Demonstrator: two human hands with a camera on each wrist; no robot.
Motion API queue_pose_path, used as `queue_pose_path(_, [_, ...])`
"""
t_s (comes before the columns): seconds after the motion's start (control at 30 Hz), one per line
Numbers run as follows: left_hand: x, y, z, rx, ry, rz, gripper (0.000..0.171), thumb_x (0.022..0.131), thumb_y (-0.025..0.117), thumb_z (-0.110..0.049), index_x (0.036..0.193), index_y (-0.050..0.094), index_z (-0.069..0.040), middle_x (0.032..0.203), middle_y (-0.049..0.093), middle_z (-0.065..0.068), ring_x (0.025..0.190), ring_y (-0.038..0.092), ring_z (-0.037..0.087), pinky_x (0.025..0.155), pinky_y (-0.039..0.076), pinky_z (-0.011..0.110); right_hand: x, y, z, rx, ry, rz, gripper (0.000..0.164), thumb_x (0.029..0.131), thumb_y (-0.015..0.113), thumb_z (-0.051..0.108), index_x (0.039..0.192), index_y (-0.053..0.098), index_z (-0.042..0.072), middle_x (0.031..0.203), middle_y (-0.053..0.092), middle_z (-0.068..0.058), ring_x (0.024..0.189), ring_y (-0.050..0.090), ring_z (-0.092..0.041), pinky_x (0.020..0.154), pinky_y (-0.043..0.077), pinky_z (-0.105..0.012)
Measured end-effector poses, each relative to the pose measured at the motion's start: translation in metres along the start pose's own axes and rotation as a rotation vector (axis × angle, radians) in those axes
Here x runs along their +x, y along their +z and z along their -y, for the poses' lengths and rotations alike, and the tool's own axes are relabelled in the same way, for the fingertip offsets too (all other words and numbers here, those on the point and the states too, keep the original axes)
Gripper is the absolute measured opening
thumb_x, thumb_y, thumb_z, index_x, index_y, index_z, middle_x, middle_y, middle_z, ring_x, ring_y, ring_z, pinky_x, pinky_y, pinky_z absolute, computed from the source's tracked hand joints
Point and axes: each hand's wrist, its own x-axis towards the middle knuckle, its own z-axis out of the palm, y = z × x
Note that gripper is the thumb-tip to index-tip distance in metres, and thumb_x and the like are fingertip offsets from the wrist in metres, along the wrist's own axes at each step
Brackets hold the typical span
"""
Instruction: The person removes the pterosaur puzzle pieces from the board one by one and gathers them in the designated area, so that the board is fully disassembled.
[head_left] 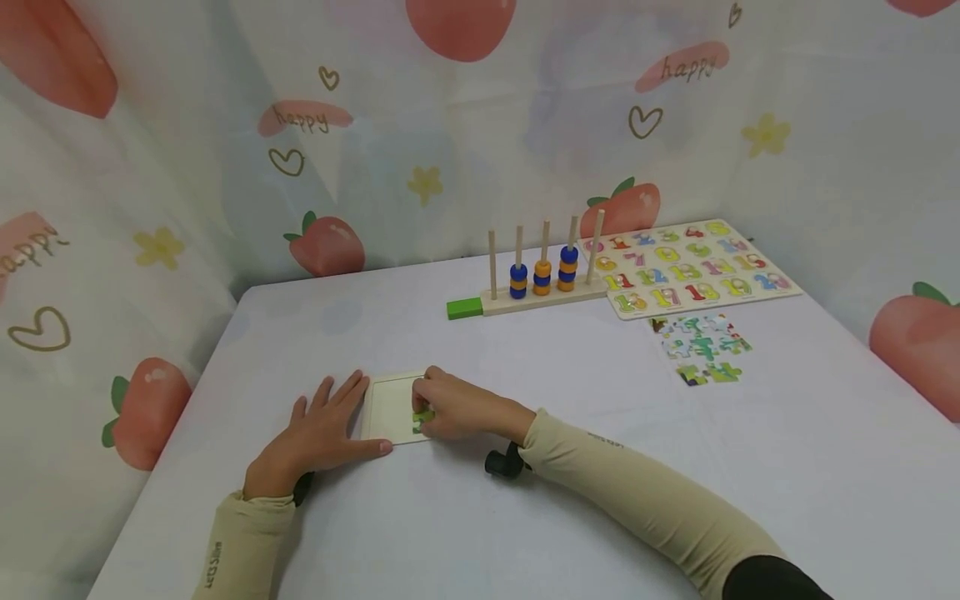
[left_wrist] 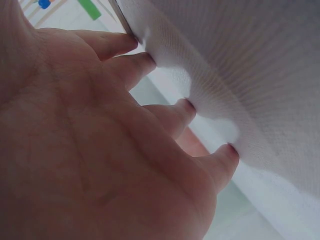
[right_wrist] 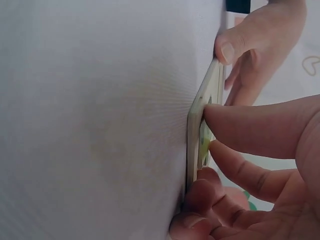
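Observation:
A shallow square puzzle tray (head_left: 392,407) with a pale bare base lies flat on the table. My left hand (head_left: 318,433) spreads its fingers at the tray's left side, the thumb along the front edge; in the left wrist view its fingertips (left_wrist: 187,106) touch the white cloth. Over the tray's right side, my right hand (head_left: 453,406) curls its fingers around a green puzzle piece (head_left: 422,419). The right wrist view shows thumb and index finger pinching that piece (right_wrist: 205,137) inside the tray rim, the other fingers bent beside the tray edge.
Several jigsaw pieces (head_left: 703,346) lie grouped at the right. Behind them is a number puzzle board (head_left: 690,265). A wooden bead counter (head_left: 540,302) with upright pegs and a green end block (head_left: 464,308) stands at the back. Patterned curtains (head_left: 465,133) surround the table.

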Motion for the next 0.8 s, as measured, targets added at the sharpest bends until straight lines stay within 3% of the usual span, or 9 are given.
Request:
queue_pose_path(0.3, [-0.0008, 0.0003, 0.002, -0.006, 0.005, -0.002, 0.116, 0.087, 0.079, -0.065, 0.168, 0.027, 0.0, 0.175, 0.022, 0.02, 0.157, 0.01, 0.058, 0.116, 0.009, 0.082, 0.0032, 0.0025, -0.0016, 0.068, 0.03, -0.043, 0.011, 0.096, 0.074, -0.003, 0.103, 0.067, 0.002, 0.1, 0.06, -0.005, 0.091, 0.054, -0.017, 0.082, 0.049, -0.03])
queue_pose_path(0.53, [-0.0013, 0.0006, 0.0017, -0.013, 0.005, -0.002, 0.115, 0.088, 0.079, -0.063, 0.168, 0.027, 0.0, 0.175, 0.022, 0.021, 0.157, 0.01, 0.058, 0.116, 0.008, 0.082, 0.0068, 0.0031, -0.0029, 0.138, 0.041, -0.076, 0.012, 0.098, 0.065, -0.007, 0.092, 0.071, 0.002, 0.083, 0.061, -0.002, 0.079, 0.054, -0.013, 0.069, 0.045, -0.023])
queue_pose_path(0.63, [-0.0006, 0.0011, 0.0016, -0.013, 0.007, -0.004, 0.115, 0.088, 0.079, -0.063, 0.168, 0.027, 0.0, 0.175, 0.022, 0.021, 0.157, 0.01, 0.058, 0.116, 0.008, 0.082, 0.0072, 0.0019, -0.0031, 0.141, 0.034, -0.071, 0.013, 0.097, 0.066, -0.007, 0.09, 0.071, 0.003, 0.081, 0.06, -0.002, 0.078, 0.053, -0.013, 0.067, 0.044, -0.023])
queue_pose_path(0.8, [-0.0001, 0.0005, 0.0018, -0.009, 0.007, 0.0, 0.115, 0.088, 0.079, -0.064, 0.168, 0.026, 0.0, 0.175, 0.021, 0.021, 0.157, 0.009, 0.058, 0.116, 0.008, 0.082, 0.0079, -0.0023, -0.0052, 0.137, 0.014, -0.01, 0.009, 0.093, 0.073, -0.005, 0.098, 0.072, 0.002, 0.088, 0.062, -0.003, 0.084, 0.053, -0.014, 0.073, 0.045, -0.025])
